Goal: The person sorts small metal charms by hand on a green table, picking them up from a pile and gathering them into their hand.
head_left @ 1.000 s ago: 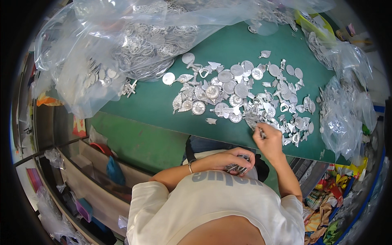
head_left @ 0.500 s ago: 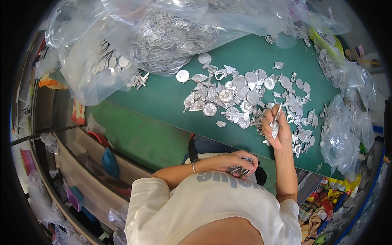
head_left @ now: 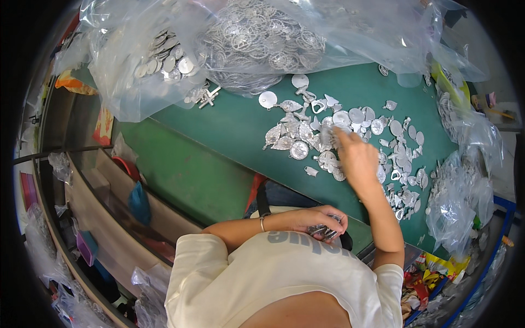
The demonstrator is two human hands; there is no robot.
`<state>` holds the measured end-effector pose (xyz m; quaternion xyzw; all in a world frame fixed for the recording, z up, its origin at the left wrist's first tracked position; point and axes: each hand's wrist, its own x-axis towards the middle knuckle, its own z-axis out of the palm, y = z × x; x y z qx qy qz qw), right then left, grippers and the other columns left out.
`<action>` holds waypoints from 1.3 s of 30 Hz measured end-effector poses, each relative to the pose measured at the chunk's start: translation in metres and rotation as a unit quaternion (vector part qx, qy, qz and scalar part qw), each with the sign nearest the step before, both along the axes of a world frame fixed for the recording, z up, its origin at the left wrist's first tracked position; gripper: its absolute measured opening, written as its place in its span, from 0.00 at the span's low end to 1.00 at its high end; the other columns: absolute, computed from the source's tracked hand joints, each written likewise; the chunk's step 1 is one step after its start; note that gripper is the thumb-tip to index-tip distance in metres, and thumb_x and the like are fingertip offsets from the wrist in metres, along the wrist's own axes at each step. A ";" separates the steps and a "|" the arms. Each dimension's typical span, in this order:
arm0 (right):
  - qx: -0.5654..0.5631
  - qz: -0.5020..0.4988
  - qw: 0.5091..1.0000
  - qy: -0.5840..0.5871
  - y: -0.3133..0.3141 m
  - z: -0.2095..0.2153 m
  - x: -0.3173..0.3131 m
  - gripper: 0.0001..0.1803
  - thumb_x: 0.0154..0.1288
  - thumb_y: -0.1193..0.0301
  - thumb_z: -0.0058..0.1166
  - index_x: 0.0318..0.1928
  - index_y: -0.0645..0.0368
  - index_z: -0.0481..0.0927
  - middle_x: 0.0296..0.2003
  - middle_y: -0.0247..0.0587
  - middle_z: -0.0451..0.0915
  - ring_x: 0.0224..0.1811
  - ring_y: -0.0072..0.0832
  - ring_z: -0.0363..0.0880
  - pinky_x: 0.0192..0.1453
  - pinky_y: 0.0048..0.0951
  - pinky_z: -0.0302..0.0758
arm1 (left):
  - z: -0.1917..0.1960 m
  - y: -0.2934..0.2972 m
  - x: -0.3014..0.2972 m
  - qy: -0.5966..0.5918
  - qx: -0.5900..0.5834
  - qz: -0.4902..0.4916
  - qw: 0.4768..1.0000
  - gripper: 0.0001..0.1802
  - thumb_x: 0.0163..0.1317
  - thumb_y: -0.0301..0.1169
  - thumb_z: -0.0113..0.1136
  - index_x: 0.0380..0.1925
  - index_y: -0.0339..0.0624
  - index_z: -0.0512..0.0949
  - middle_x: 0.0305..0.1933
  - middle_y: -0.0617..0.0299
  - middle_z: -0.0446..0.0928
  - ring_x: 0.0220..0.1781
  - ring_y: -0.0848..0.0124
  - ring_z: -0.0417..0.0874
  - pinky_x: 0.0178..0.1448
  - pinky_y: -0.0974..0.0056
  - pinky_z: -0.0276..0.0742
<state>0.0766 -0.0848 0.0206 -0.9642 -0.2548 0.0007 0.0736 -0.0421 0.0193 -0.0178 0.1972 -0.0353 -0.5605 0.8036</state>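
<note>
Right hand reaching forward over the green table, fingers loosely spread and pointing down into the scattered metal pendants — the fingertips touch or nearly touch the pieces at the heap's middle; whether one is already pinched cannot be told. Left hand drawn in against the chest, curled closed around a small bunch of silvery pieces, a thin bracelet at the wrist. Pendants lie flat in a loose spread from the table's centre toward its right side, ovals and discs mixed. Beyond them, clear plastic bags bulging with more metal pieces slump over the far edge; further bags sit at the right. Likely hazards: the cupped left hand is already full, so an added piece may slip out and drop between body and table — and a sweeping finger could push pendants off the near edge.
</note>
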 end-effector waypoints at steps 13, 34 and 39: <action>-0.031 0.056 0.998 0.027 0.069 -0.007 0.003 0.17 0.57 0.61 0.56 0.31 0.64 0.71 0.22 0.48 0.79 0.21 0.39 0.80 0.21 0.34 0.74 | -0.002 0.004 0.000 -0.006 -0.009 0.017 1.000 0.11 0.55 0.34 0.57 0.27 0.37 0.71 0.22 0.61 0.72 0.17 0.79 0.72 0.13 0.78 0.57; 0.616 -0.085 0.667 0.410 0.006 0.007 0.032 0.03 0.57 0.74 0.46 0.31 0.59 0.67 0.27 0.46 0.77 0.16 0.27 0.68 0.18 0.22 0.66 | -0.004 0.010 0.000 0.004 -0.015 0.019 1.000 0.10 0.56 0.34 0.56 0.27 0.38 0.71 0.22 0.62 0.71 0.18 0.78 0.74 0.15 0.78 0.61; 0.782 -0.161 0.337 0.500 -0.015 -0.001 0.044 0.12 0.61 0.72 0.42 0.45 0.60 0.67 0.22 0.39 0.68 0.18 0.24 0.63 0.15 0.18 0.59 | -0.006 0.008 0.002 0.008 -0.024 0.016 1.000 0.11 0.56 0.35 0.56 0.27 0.38 0.71 0.22 0.62 0.71 0.18 0.78 0.74 0.15 0.78 0.62</action>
